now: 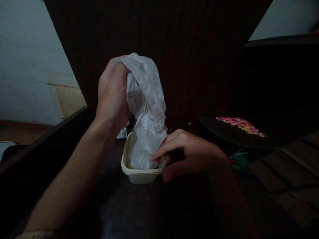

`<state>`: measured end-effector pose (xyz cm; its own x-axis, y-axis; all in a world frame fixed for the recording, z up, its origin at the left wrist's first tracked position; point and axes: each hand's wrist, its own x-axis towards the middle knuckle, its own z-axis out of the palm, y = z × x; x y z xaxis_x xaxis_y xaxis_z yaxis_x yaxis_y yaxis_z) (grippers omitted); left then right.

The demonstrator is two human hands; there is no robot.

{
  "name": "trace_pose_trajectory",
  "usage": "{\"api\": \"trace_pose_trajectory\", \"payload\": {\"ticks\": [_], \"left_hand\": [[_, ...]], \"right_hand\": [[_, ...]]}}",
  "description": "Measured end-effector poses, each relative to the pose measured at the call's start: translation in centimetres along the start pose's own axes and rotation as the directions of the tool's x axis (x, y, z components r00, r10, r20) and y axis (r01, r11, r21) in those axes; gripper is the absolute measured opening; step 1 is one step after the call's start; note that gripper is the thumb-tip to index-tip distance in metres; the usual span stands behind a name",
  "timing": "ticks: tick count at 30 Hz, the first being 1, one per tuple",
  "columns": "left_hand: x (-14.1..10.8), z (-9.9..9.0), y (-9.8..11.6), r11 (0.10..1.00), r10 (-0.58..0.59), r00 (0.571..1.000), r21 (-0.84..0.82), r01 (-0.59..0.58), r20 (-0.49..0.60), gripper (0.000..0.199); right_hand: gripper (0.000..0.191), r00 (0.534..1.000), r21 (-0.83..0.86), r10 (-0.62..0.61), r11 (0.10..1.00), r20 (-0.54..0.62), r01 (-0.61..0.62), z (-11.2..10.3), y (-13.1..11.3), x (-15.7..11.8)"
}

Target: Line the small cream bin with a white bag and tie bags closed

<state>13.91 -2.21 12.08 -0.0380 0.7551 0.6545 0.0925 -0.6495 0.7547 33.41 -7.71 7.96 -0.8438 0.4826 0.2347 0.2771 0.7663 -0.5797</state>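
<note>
My left hand [113,91] is closed around the upper part of a crumpled, translucent white plastic bag [148,89]. From that hand the bag hangs down into a small cream-coloured rectangular container [142,172]. What lies under the bag inside the container is hidden. At the container's right side, my right hand [185,151] has its fingers and thumb apart. Its index fingertip touches the lower part of the bag, while the thumb is near the container's outer front right corner.
On the right, pink, red and yellow beads [240,126] lie on a dark tray [211,127]. A crumpled silvery piece [122,133] sits behind the container. A raised dark edge [47,141] runs along the left, and a dark panel [174,39] rises behind.
</note>
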Motion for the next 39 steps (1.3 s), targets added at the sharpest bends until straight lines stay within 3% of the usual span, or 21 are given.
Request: {"api": "trace_pose_trajectory", "payload": {"ticks": [2, 5, 10, 13, 15, 17, 19, 22, 24, 27, 29, 31, 33, 36, 39], "left_hand": [[0.4, 0.5, 0.1, 0.986, -0.029, 0.997, -0.167, 0.016, -0.076, 0.018], [0.3, 0.1, 0.2, 0.976, -0.078, 0.995, -0.208, 0.065, -0.056, 0.013], [-0.9, -2.6, -1.4, 0.961, 0.085, 0.994, -0.256, -0.101, -0.073, 0.027], [-1.2, -4.3, -3.1, 0.953, 0.049, 0.999, -0.299, -0.044, 0.01, 0.027], [-1.1, -5.2, -4.4, 0.975, -0.076, 0.989, -0.198, 0.101, 0.131, 0.014], [-0.7, -5.9, -5.7, 0.981, -0.192, 0.946, 0.024, 0.193, 0.262, 0.046], [-0.3, -6.4, -7.0, 0.956, -0.218, 0.92, 0.262, 0.134, 0.326, 0.064], [-0.1, -6.6, -8.7, 0.869, -0.161, 0.955, 0.494, 0.017, 0.25, 0.067], [-0.2, -6.4, -9.3, 0.77, -0.126, 0.983, 0.638, 0.011, 0.135, 0.061], [-0.6, -5.9, -9.1, 0.572, -0.09, 0.995, 0.816, 0.082, -0.038, 0.045], [-0.8, -5.5, -8.5, 0.495, -0.139, 0.988, 0.859, 0.131, -0.07, 0.035], [-0.9, -5.1, -8.1, 0.532, -0.272, 0.962, 0.831, 0.164, -0.015, 0.048], [-1.0, -4.6, -8.0, 0.651, -0.397, 0.911, 0.733, 0.195, 0.11, 0.061], [-1.0, -4.2, -8.6, 0.745, -0.5, 0.813, 0.626, 0.23, 0.296, 0.064], [-1.1, -4.0, -9.3, 0.7, -0.602, 0.702, 0.675, 0.234, 0.382, 0.064]], "right_hand": [[0.05, 1.0, -0.005, -0.013, 1.0, 0.017, 0.013, 0.2, -0.3, -0.1], [0.057, 0.989, -0.18, 0.072, 0.979, -0.129, -0.095, 0.3, -0.6, -0.4], [0.06, 0.883, -0.294, 0.176, 0.899, -0.435, -0.324, 0.3, 0.1, -0.9], [0.071, 0.822, -0.321, 0.204, 0.85, -0.532, -0.418, 0.5, 0.9, -0.8], [0.081, 0.808, -0.348, 0.228, 0.814, -0.544, -0.464, 0.6, 1.4, -0.5], [0.086, 0.834, -0.386, 0.244, 0.798, -0.495, -0.462, 0.7, 1.7, -0.3], [0.079, 0.867, -0.429, 0.261, 0.785, -0.425, -0.447, 0.8, 1.9, 0.0], [0.034, 0.863, -0.469, 0.285, 0.746, -0.416, -0.473, 0.7, 2.1, 0.2], [0.01, 0.833, -0.428, 0.282, 0.753, -0.476, -0.5, 0.6, 2.3, 0.3], [0.017, 0.723, -0.299, 0.259, 0.783, -0.64, -0.545, 0.3, 3.1, 0.4], [0.018, 0.624, -0.227, 0.232, 0.792, -0.747, -0.566, 0.0, 4.0, 0.4], [0.021, 0.547, -0.13, 0.247, 0.819, -0.8, -0.559, -0.1, 5.2, 0.5], [0.024, 0.507, 0.045, 0.358, 0.848, -0.784, -0.528, -0.1, 6.4, 0.6], [0.028, 0.483, 0.388, 0.601, 0.791, -0.637, -0.474, 0.1, 8.1, 0.9], [0.032, 0.5, 0.55, 0.699, 0.713, -0.511, -0.435, 0.5, 9.0, 0.9]]}}
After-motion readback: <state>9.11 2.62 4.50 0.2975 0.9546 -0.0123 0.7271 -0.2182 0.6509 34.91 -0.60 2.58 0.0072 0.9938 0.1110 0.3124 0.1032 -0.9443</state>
